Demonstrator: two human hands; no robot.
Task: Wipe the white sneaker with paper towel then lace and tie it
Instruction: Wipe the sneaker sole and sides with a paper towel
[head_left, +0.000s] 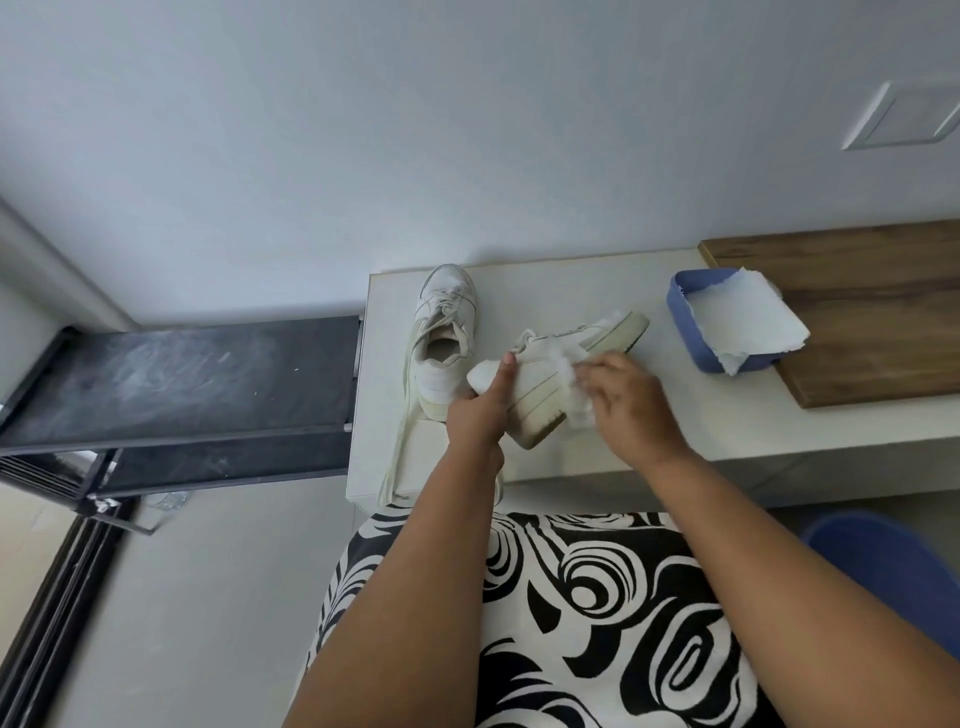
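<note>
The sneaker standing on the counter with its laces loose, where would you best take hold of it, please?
Grip the second sneaker at its heel collar, from the near side: the opening faces up and the heel points toward the person. The fingers can hook inside, clear of the loose lace.

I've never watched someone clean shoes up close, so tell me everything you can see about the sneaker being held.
The held sneaker is white, leather-looking, with a thick cream sole dirty at the heel. It is tipped on its side above the pale counter, toe pointing away to the right. The left hand grips its heel end, thumb up. The right hand presses a crumpled paper towel against its side. No laces show clearly.
</note>
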